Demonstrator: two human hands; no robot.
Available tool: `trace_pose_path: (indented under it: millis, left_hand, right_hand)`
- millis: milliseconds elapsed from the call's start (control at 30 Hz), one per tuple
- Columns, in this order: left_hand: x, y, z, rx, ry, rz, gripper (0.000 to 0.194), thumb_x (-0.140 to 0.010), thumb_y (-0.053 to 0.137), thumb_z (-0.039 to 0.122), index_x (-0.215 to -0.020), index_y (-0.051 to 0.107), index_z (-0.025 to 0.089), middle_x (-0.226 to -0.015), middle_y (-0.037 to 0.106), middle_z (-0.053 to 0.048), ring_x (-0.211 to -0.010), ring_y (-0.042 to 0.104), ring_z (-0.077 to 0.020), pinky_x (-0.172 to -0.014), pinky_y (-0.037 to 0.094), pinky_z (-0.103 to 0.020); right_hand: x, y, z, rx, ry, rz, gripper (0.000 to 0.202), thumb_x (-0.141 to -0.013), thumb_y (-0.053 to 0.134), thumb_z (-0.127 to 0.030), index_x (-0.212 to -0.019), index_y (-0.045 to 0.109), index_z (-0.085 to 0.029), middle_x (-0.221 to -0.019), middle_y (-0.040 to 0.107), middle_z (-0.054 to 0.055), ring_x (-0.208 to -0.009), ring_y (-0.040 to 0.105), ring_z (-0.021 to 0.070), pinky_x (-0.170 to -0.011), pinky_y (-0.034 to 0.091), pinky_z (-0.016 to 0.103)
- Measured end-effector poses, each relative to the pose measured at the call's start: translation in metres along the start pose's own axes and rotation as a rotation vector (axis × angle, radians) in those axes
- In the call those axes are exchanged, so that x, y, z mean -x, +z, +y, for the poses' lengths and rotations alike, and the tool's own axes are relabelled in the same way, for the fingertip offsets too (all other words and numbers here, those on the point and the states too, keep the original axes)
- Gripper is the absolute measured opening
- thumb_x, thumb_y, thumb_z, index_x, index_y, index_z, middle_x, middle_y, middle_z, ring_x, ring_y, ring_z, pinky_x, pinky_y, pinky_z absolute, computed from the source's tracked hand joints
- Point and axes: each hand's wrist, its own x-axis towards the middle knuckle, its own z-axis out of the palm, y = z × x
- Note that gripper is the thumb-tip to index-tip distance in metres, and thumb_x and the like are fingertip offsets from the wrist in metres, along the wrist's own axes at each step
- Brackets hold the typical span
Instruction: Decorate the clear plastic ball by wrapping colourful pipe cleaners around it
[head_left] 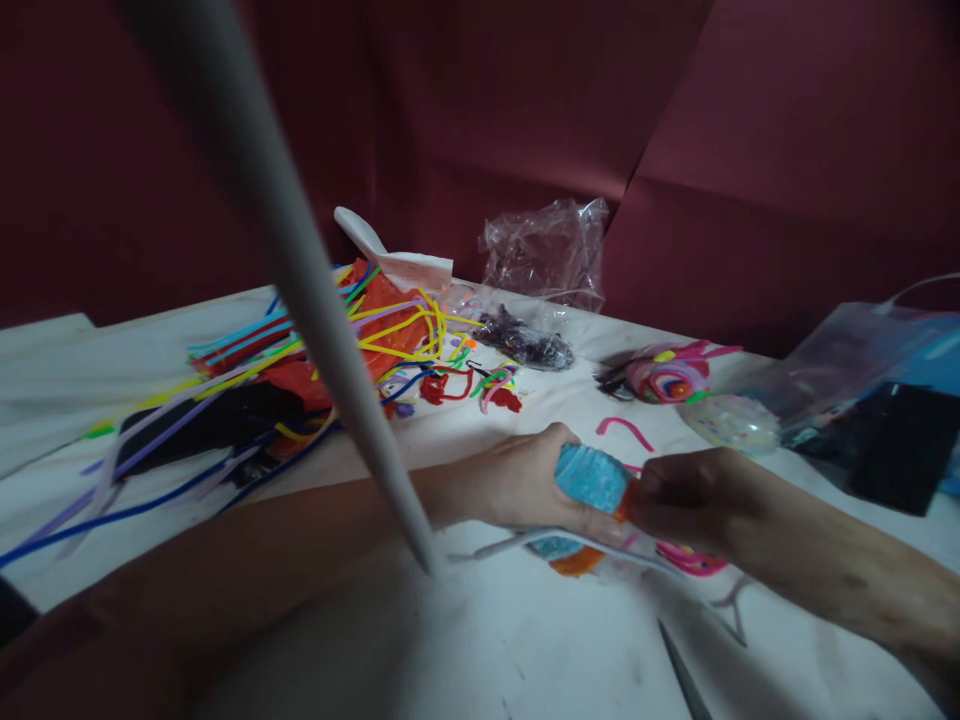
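My left hand [525,480] grips a light blue fuzzy roll [590,477] made of wound pipe cleaner. My right hand [686,497] meets it from the right, fingers pinched on the orange end [624,503] of the same roll. Both hands hover just above the white table cloth [525,640]. Under them lie a blue and orange coil [566,555], a pink coil [690,560] and a grey pipe cleaner [525,540].
A heap of coloured pipe cleaners [300,360] lies at the left. A white pole [300,270] crosses the view diagonally. Crumpled clear plastic [547,250], a pink wound ball [667,375], a clear speckled ball [731,422], a plastic bag [877,400] and scissors tip [682,680] are around.
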Motion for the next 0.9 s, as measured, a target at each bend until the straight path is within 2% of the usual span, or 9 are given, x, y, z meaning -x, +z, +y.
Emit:
trace_pose_path:
  millis: [133, 333, 533, 700, 900]
  left_hand:
    - [-0.001, -0.002, 0.0, 0.033, 0.004, -0.038, 0.07, -0.061, 0.06, 0.066, -0.11, 0.045, 0.018, -0.098, 0.059, -0.006, -0.088, 0.056, -0.021, -0.062, 0.042, -0.026]
    - [-0.001, -0.001, 0.004, -0.031, -0.036, 0.009, 0.069, -0.055, 0.068, 0.058, -0.108, 0.046, 0.019, -0.097, 0.057, -0.005, -0.087, 0.055, -0.0222, -0.062, 0.043, -0.027]
    - [-0.001, 0.0, 0.003, 0.041, -0.072, 0.006, 0.066, -0.056, 0.068, 0.054, -0.107, 0.045, 0.019, -0.096, 0.055, -0.003, -0.084, 0.055, -0.0202, -0.059, 0.042, -0.025]
    - [-0.002, 0.002, 0.001, 0.125, -0.078, -0.003, 0.07, -0.054, 0.07, 0.057, -0.108, 0.044, 0.019, -0.089, 0.055, -0.001, -0.079, 0.054, -0.0176, -0.06, 0.041, -0.024]
    - [-0.001, 0.001, 0.004, 0.12, -0.094, -0.018, 0.07, -0.054, 0.071, 0.053, -0.108, 0.044, 0.019, -0.087, 0.055, 0.0, -0.078, 0.054, -0.0171, -0.062, 0.041, -0.025]
  right_hand:
    - [-0.002, 0.001, 0.002, -0.011, -0.036, -0.023, 0.036, -0.069, 0.051, -0.046, -0.067, 0.059, -0.011, -0.059, 0.042, -0.001, -0.051, 0.03, 0.014, -0.046, 0.021, 0.022]
    - [-0.004, 0.005, -0.001, 0.024, -0.039, 0.009, 0.032, -0.064, 0.05, -0.046, -0.056, 0.049, -0.015, -0.052, 0.032, -0.003, -0.047, 0.024, 0.012, -0.042, 0.016, 0.022]
    - [-0.003, 0.001, 0.006, 0.0, -0.032, 0.013, 0.035, -0.07, 0.053, -0.047, -0.057, 0.047, -0.015, -0.054, 0.033, -0.003, -0.049, 0.025, 0.013, -0.044, 0.017, 0.023]
    - [-0.002, -0.005, 0.016, -0.081, -0.094, -0.072, 0.035, -0.076, 0.056, -0.047, -0.065, 0.052, -0.013, -0.06, 0.038, -0.001, -0.052, 0.026, 0.0141, -0.046, 0.02, 0.022]
    - [-0.006, -0.002, 0.013, -0.138, -0.108, -0.053, 0.038, -0.072, 0.06, -0.048, -0.06, 0.05, -0.014, -0.054, 0.034, -0.003, -0.047, 0.023, 0.0121, -0.043, 0.017, 0.021]
